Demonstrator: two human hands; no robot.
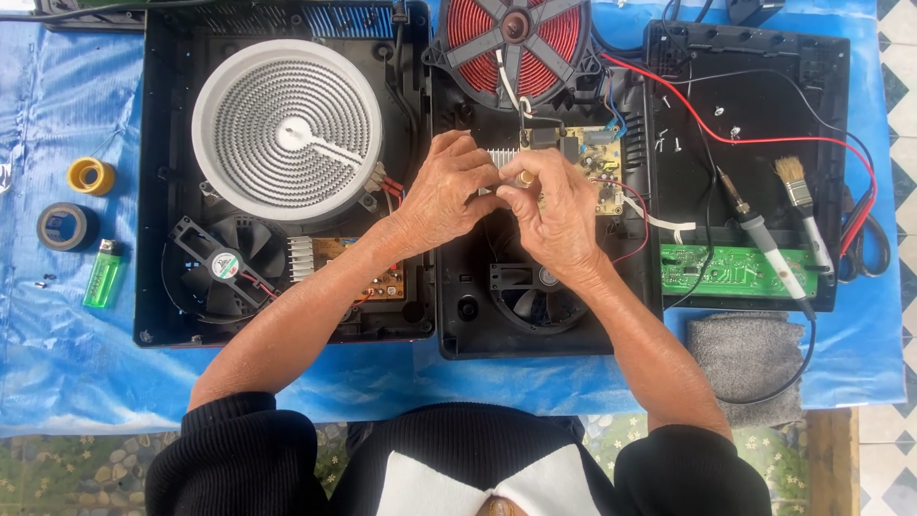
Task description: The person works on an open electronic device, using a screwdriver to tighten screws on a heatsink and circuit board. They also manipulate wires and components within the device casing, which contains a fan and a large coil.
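**Both hands on the middle cooker's board**

While both hands meet over the open middle cooker [544,325], left hand [444,191] and right hand [554,215] each have the grip pinched on a small brass-coloured part [524,178], touching the circuit board [597,162]. Right of that cooker: soldering iron [764,239], brush [800,205].

Green lighter [102,274], two tape rolls [69,226], brush [799,199] and perhaps a soldering iron [764,237] lie aside.
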